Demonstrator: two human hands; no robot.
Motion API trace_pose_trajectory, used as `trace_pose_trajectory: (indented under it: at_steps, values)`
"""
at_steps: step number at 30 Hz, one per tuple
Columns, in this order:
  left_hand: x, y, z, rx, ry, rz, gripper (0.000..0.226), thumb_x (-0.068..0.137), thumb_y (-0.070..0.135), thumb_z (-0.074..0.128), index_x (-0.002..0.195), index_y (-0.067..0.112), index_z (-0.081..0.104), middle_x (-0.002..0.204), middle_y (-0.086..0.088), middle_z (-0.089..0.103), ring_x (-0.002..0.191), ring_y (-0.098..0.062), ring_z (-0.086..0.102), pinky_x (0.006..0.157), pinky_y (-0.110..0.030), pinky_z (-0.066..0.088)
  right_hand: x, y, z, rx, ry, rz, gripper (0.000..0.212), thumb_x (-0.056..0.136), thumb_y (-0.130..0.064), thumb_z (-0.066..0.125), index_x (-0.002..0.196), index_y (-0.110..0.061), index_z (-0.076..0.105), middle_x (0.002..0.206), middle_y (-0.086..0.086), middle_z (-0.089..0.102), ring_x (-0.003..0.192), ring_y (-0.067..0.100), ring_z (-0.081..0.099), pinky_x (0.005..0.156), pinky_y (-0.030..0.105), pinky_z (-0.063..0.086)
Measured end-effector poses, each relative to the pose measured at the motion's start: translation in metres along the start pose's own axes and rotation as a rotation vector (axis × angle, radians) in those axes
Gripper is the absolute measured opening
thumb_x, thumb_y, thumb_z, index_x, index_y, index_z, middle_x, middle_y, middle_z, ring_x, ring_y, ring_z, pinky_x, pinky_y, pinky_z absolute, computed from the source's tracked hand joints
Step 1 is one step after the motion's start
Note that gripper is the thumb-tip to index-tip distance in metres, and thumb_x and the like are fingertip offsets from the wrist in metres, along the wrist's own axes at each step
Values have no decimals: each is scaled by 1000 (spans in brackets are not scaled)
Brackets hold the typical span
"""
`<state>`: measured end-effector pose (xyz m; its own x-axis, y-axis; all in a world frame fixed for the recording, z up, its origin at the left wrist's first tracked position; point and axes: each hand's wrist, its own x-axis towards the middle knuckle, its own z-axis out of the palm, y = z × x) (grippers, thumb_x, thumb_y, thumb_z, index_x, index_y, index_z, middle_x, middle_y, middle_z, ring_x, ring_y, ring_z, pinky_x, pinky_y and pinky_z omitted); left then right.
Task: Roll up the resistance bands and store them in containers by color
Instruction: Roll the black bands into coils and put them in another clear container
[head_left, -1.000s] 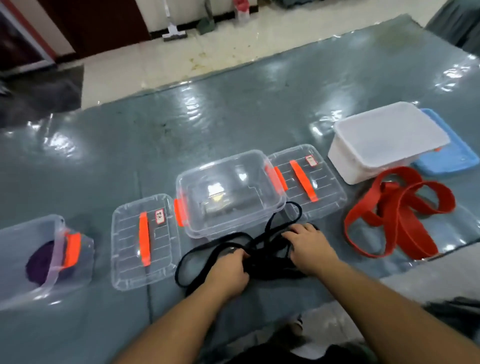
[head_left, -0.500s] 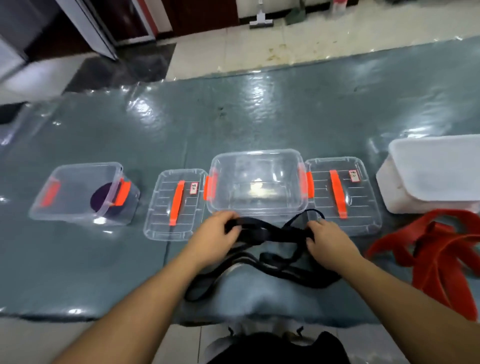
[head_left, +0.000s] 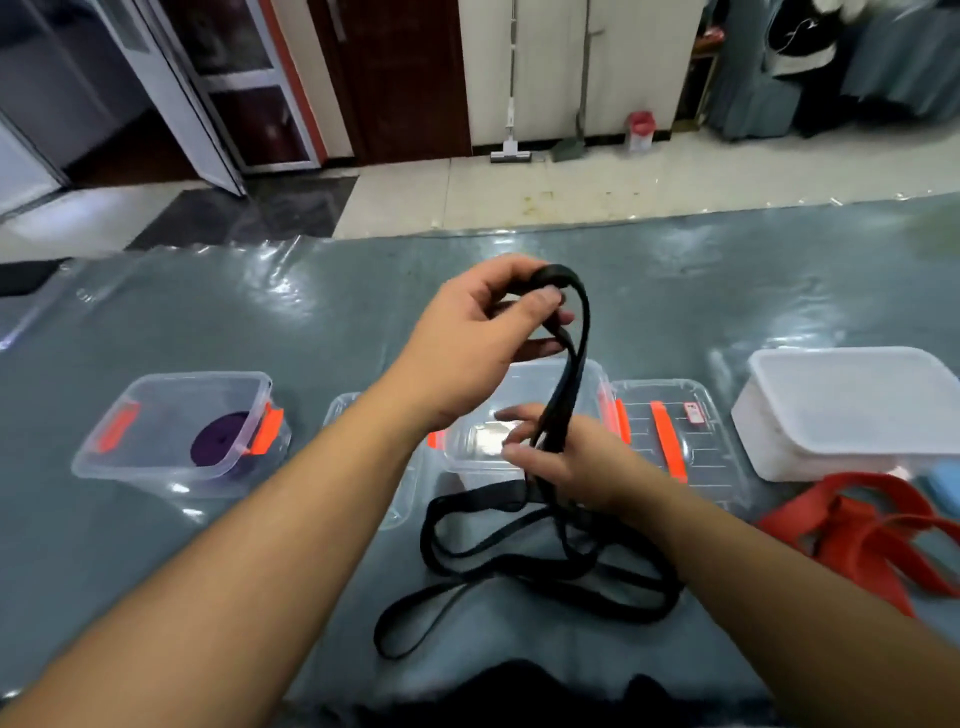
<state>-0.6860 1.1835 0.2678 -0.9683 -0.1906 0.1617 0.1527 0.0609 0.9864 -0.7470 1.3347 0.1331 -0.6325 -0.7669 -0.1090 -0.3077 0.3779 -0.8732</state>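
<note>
My left hand (head_left: 483, 332) is raised above the table and pinches the folded top end of the black resistance band (head_left: 566, 558). The band hangs down from it through my right hand (head_left: 566, 457), whose fingers curl round the strands just above the table. The rest of the band lies in loose loops on the grey table cover near the front edge. Behind my hands stands a clear container with orange latches (head_left: 605, 384), largely hidden. A second clear container (head_left: 156, 457) at the left holds a rolled purple band (head_left: 221, 444). A red band (head_left: 872, 535) lies in a heap at the right.
A clear lid with an orange handle (head_left: 670, 441) lies right of the middle container, and another lid (head_left: 343, 405) peeks out on its left. A white tub (head_left: 852, 410) stands at the far right with a blue lid (head_left: 940, 486) beside it. Beyond the table is tiled floor.
My left hand has lifted one end of the black band high off the table. My right hand has shifted to hold the strands lower down. The camera has tilted up.
</note>
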Motion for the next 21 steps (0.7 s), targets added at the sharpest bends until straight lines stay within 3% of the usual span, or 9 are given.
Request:
trace_pose_trajectory:
  at_steps: [1, 3, 7, 9, 12, 14, 17, 19, 21]
  values:
    - [1, 4, -2, -40, 4, 5, 14, 102, 4, 58, 107, 12, 68, 97, -8, 71, 95, -16, 73, 84, -35, 62, 1, -9, -1, 44, 15, 0, 23, 90, -56, 62, 106, -41, 71, 94, -8, 77, 82, 3, 72, 74, 19, 56]
    - [2, 3, -11, -98, 28, -16, 15, 102, 9, 60, 108, 17, 70, 101, -4, 73, 97, -15, 73, 85, -32, 61, 3, -27, -3, 137, 57, 15, 25, 101, -42, 58, 86, -27, 71, 81, -3, 77, 68, 12, 70, 58, 30, 57]
    - [-8, -30, -36, -45, 81, -252, 23, 109, 18, 49, 116, 20, 71, 120, -7, 75, 110, -24, 71, 89, -32, 60, 6, -58, -19, 217, 185, 36, 33, 103, -36, 59, 78, -15, 67, 74, 4, 75, 61, 33, 70, 48, 36, 54]
    - [-22, -56, -43, -38, 35, -388, 35, 104, 6, 42, 122, 18, 70, 120, -4, 77, 118, -24, 69, 90, -32, 59, 7, -72, -29, 183, 193, 40, 40, 103, -41, 57, 78, -12, 67, 74, 8, 75, 63, 47, 68, 50, 37, 54]
    - [-49, -83, -39, 23, -214, -406, 57, 93, -16, 46, 139, 16, 57, 133, 7, 69, 127, -1, 61, 101, -20, 50, 11, -90, -32, 149, 174, 42, 43, 104, -41, 56, 77, -8, 67, 70, 8, 74, 50, 37, 64, 47, 34, 52]
    - [-62, -94, -28, 51, -294, -368, 51, 93, -14, 61, 136, 12, 56, 136, 1, 66, 130, -2, 59, 109, -20, 45, 13, -100, -25, 107, 141, 61, 44, 103, -40, 57, 79, -5, 66, 71, 11, 75, 49, 32, 64, 48, 37, 54]
    - [-71, -106, -15, 70, -181, -355, 10, 99, 4, 66, 108, 4, 62, 117, -20, 73, 107, -4, 72, 92, -16, 51, 12, -105, -10, -52, 107, 83, 47, 100, -48, 57, 81, -7, 68, 70, 9, 76, 47, 21, 67, 56, 35, 58]
    - [-75, -112, -16, 54, -83, -402, 14, 103, 7, 60, 112, -2, 62, 107, -15, 76, 89, -1, 74, 82, -15, 50, 13, -103, -1, -115, 110, 66, 44, 98, -51, 60, 80, -12, 69, 67, 2, 75, 52, 13, 65, 59, 28, 53]
    - [-80, -113, -23, 59, -75, -448, 14, 105, 9, 56, 115, 2, 63, 101, -7, 78, 85, -4, 71, 83, -21, 49, 13, -99, 6, -71, 63, 72, 44, 93, -56, 64, 81, -14, 67, 62, -4, 67, 54, 7, 60, 55, 22, 47]
